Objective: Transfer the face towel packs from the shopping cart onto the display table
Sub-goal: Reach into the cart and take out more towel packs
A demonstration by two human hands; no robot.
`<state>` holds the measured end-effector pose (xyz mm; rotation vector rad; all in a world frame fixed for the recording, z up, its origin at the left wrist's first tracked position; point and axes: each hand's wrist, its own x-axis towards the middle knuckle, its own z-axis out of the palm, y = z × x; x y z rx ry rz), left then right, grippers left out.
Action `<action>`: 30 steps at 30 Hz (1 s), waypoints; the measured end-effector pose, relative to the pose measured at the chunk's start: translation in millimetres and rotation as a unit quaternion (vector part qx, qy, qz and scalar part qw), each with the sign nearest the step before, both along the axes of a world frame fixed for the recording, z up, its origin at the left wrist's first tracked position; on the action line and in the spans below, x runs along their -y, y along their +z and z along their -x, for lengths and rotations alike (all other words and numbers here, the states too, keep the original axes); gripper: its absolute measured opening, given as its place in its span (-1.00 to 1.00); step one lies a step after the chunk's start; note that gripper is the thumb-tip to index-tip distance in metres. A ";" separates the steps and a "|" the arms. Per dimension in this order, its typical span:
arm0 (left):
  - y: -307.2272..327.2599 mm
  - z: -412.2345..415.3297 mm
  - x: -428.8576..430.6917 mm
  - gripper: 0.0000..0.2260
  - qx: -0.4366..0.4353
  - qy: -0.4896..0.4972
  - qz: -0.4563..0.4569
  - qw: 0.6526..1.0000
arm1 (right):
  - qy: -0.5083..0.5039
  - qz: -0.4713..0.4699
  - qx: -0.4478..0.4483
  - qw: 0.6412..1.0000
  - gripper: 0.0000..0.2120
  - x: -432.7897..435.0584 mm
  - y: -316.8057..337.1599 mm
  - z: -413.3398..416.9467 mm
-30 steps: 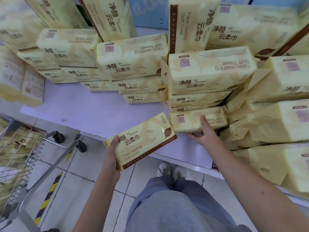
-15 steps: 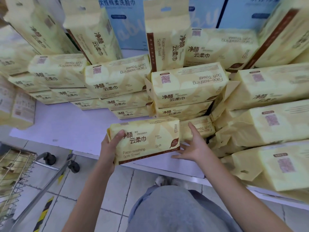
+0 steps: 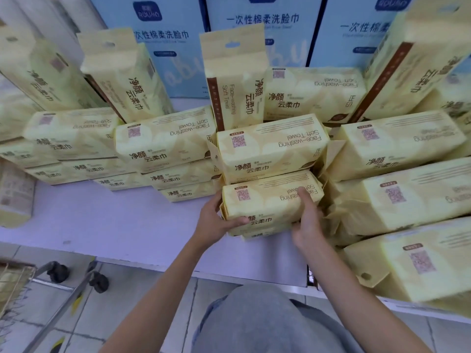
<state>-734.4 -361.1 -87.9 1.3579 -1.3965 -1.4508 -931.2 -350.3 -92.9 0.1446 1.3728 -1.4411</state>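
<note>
A yellow face towel pack (image 3: 267,200) lies on top of another pack at the front of the white display table (image 3: 114,225). My left hand (image 3: 216,220) grips its left end, thumb across the front face. My right hand (image 3: 307,222) holds its right end, with fingers laid over the top. Directly behind it stands a taller stack of the same packs (image 3: 270,149). The wire shopping cart (image 3: 15,281) shows at the lower left edge, with yellow packs inside it.
Stacks of yellow packs (image 3: 163,141) fill the table's back and right side (image 3: 407,194), some standing upright (image 3: 237,80). Blue boxes (image 3: 257,24) line the rear. The cart's frame and wheels (image 3: 99,282) stand on the tiled floor to my left.
The pack that my left hand held in front of the table has been laid on the lower pack at the front. My right hand has come onto its right end.
</note>
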 end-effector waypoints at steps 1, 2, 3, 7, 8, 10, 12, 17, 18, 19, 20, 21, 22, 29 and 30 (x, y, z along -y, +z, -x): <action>-3.2 0.3 0.9 -0.33 0.023 -0.004 0.016 1.000 | -0.007 0.004 -0.008 1.000 -0.49 0.5 -2.7 1.9; -7.2 0.3 0.1 -0.33 0.041 -0.004 0.028 0.999 | -0.009 0.007 -0.013 1.000 -0.49 0.1 -6.0 2.8; -12.0 0.0 -1.9 -0.32 0.057 -0.001 0.035 0.998 | -0.005 0.009 -0.019 1.000 -0.49 -0.9 -10.2 3.0; -30.6 2.8 -16.1 -0.32 0.063 0.018 0.045 0.997 | 0.001 0.020 -0.059 0.998 -0.51 -6.8 -23.3 1.7; -31.7 5.5 -17.1 -0.33 0.061 0.022 0.049 0.997 | -0.001 0.018 -0.068 0.998 -0.52 -7.1 -24.6 2.5; -30.1 12.0 -17.3 -0.33 0.059 0.024 0.050 0.997 | -0.008 0.003 -0.096 0.995 -0.54 -6.9 -26.4 5.0; -29.5 15.4 -16.4 -0.29 0.056 0.021 0.039 0.997 | -0.009 -0.010 -0.133 0.991 -0.56 -6.3 -27.9 5.4; -27.8 13.5 -14.5 -0.24 0.088 -0.009 0.003 0.996 | 0.012 -0.032 -0.171 0.985 -0.47 -8.8 -25.4 -0.4; -26.6 12.5 -15.4 -0.22 0.102 -0.015 -0.009 0.995 | 0.023 -0.031 -0.175 0.984 -0.46 -12.0 -25.1 -2.5; -26.3 11.1 -17.0 -0.17 0.116 -0.023 -0.025 0.993 | 0.036 -0.028 -0.181 0.982 -0.45 -16.9 -24.9 -5.3; -27.0 9.0 -19.7 -0.12 0.130 -0.031 -0.045 0.990 | 0.052 -0.025 -0.187 0.981 -0.44 -23.5 -25.4 -8.2; -27.4 6.0 -23.3 -0.08 0.145 -0.039 -0.069 0.986 | 0.074 -0.025 -0.195 0.978 -0.43 -31.7 -26.3 -11.2; -27.7 2.4 -28.0 -0.07 0.158 -0.041 -0.099 0.982 | 0.105 -0.030 -0.206 0.972 -0.43 -41.0 -28.1 -14.0; -36.6 -32.5 -99.2 -0.46 0.187 0.029 -0.203 0.961 | 0.447 -0.071 -0.299 0.840 -0.53 -103.3 -47.0 -19.8; -37.5 -34.8 -112.3 -0.49 0.184 0.050 -0.202 0.961 | 0.484 -0.065 -0.307 0.817 -0.55 -109.8 -47.6 -19.1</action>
